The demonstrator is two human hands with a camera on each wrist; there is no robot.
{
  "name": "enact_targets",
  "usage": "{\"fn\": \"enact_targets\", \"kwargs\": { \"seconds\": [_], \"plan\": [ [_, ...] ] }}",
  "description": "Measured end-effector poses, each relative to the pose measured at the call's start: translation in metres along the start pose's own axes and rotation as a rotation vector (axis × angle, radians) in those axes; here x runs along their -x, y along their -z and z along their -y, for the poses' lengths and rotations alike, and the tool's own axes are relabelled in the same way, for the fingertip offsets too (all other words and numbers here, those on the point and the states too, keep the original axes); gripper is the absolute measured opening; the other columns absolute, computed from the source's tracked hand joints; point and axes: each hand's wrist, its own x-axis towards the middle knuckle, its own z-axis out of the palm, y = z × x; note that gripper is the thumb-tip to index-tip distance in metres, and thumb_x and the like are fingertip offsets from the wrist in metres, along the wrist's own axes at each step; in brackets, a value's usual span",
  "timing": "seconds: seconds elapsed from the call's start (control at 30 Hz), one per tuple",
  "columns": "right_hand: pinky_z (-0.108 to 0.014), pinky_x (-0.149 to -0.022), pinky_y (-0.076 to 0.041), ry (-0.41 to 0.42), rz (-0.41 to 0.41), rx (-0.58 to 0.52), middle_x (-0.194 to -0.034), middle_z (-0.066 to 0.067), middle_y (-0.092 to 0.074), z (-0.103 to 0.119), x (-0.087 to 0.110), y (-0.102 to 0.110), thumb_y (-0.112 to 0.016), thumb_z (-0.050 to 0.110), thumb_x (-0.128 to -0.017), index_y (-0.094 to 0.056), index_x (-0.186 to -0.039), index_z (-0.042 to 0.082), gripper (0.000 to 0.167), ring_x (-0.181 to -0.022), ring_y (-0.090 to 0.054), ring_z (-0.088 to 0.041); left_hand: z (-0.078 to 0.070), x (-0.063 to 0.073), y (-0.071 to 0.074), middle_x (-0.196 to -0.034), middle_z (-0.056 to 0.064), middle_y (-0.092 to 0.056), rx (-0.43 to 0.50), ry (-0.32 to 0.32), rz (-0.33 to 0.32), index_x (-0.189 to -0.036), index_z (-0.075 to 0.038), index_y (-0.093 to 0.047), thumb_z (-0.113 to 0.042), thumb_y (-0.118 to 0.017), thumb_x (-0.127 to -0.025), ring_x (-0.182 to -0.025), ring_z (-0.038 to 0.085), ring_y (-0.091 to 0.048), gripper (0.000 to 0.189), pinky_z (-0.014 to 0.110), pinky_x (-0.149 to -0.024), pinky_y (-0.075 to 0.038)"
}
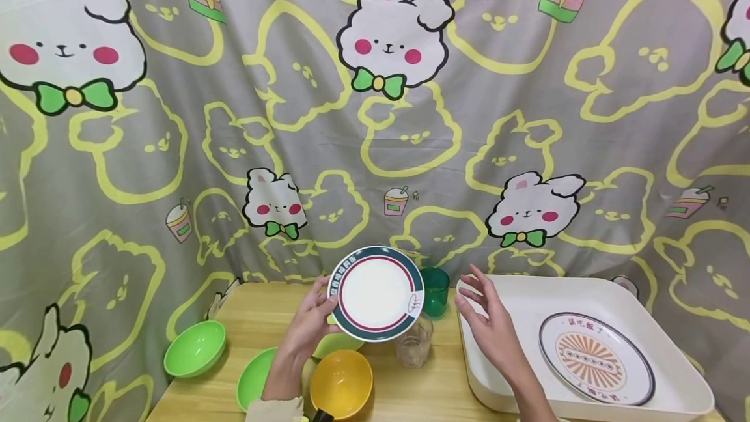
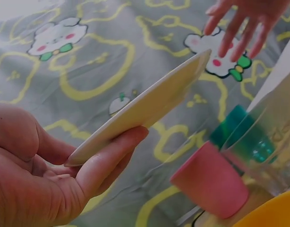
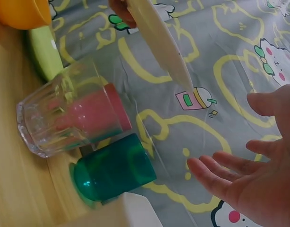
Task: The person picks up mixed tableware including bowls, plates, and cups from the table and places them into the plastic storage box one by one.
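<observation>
A white plate (image 1: 376, 293) with a dark green rim and a red ring is held up above the table, its face tilted toward the head camera. My left hand (image 1: 312, 312) pinches its left edge, thumb on the face and fingers beneath, as the left wrist view shows from the side. To the right, my right hand (image 1: 489, 321) hangs in the air with its fingers spread, apart from the plate and holding nothing. Below and behind the plate stand a clear glass (image 1: 413, 347) and a teal cup (image 1: 435, 292). A pink cup (image 2: 211, 180) shows beside them in the left wrist view.
A large white tray (image 1: 476, 370) stands at the right, with an orange-patterned plate (image 1: 594, 358) lying in it. Green bowls (image 1: 195, 349) and an orange bowl (image 1: 342, 384) are on the wooden table (image 1: 266, 298) at the left and front. A patterned curtain (image 1: 328, 148) hangs behind.
</observation>
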Motion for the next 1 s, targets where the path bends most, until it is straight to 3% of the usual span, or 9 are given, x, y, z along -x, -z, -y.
{"fn": "enact_targets", "kwargs": {
  "seconds": [0.33,0.47,0.7,0.87,1.0],
  "plan": [
    [-0.046,-0.1,-0.054,-0.018,0.039,-0.02,-0.147,-0.017,-0.053,0.0,-0.001,-0.013,-0.062,0.026,-0.105,-0.038,-0.156,0.016,0.057,-0.131,-0.055,-0.039,0.005,0.002,-0.014,-0.117,0.019,-0.06,-0.043,-0.015,0.08,-0.148,0.001,-0.033,-0.002,-0.038,-0.109,-0.083,0.019,-0.065,0.04,0.031,-0.063,-0.061],
    [-0.039,-0.097,-0.056,-0.031,0.076,-0.046,-0.146,-0.018,-0.054,-0.002,-0.001,-0.021,-0.062,0.027,-0.105,-0.039,-0.156,0.015,0.057,-0.129,-0.057,-0.039,0.009,0.002,-0.017,-0.121,0.02,-0.06,-0.057,-0.018,0.081,-0.149,0.0,-0.034,-0.003,-0.039,-0.109,-0.083,0.02,-0.065,0.041,0.031,-0.063,-0.06],
    [-0.043,-0.099,-0.054,-0.095,0.091,0.039,-0.138,-0.022,-0.061,-0.007,0.005,-0.027,-0.069,0.028,-0.1,-0.039,-0.156,0.009,0.066,-0.121,-0.063,-0.033,0.02,0.0,-0.026,-0.13,0.021,-0.059,-0.095,-0.006,0.12,-0.149,-0.006,-0.037,-0.007,-0.041,-0.11,-0.084,0.019,-0.064,0.039,0.029,-0.06,-0.058],
    [-0.03,-0.091,-0.057,-0.13,0.098,-0.004,-0.14,-0.028,-0.058,-0.009,0.005,-0.027,-0.072,0.017,-0.098,-0.036,-0.157,0.005,0.07,-0.12,-0.064,-0.038,0.022,-0.001,-0.033,-0.132,0.022,-0.059,-0.091,-0.012,0.135,-0.15,-0.007,-0.037,-0.007,-0.042,-0.11,-0.083,0.02,-0.065,0.041,0.029,-0.06,-0.058],
    [-0.032,-0.083,-0.061,-0.142,0.107,-0.091,-0.138,-0.034,-0.056,-0.007,0.002,-0.025,-0.067,-0.002,-0.096,-0.035,-0.155,0.002,0.067,-0.114,-0.067,-0.041,0.022,-0.001,-0.034,-0.129,0.021,-0.06,-0.089,-0.022,0.143,-0.15,-0.007,-0.038,-0.006,-0.044,-0.109,-0.081,0.02,-0.066,0.041,0.029,-0.058,-0.058]
  ]
}}
